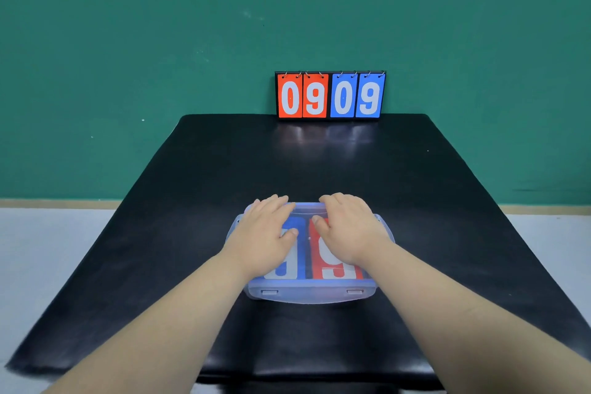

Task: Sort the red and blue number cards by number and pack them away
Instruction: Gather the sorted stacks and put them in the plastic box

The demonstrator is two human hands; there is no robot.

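A translucent plastic box [308,293] with its lid down sits on the black table, near the middle front. Through the lid I see a blue number card [289,269] on the left and a red number card [339,272] on the right, each showing a white 9. My left hand [267,232] lies flat on the left half of the lid, fingers straight and reaching the far edge. My right hand [348,224] lies flat on the right half in the same way. Both hands hide the upper parts of the cards.
A flip scoreboard [331,95] stands at the table's far edge against the green wall, showing red 0 9 and blue 0 9. The black table [415,201] extends around the box. Pale floor lies on both sides.
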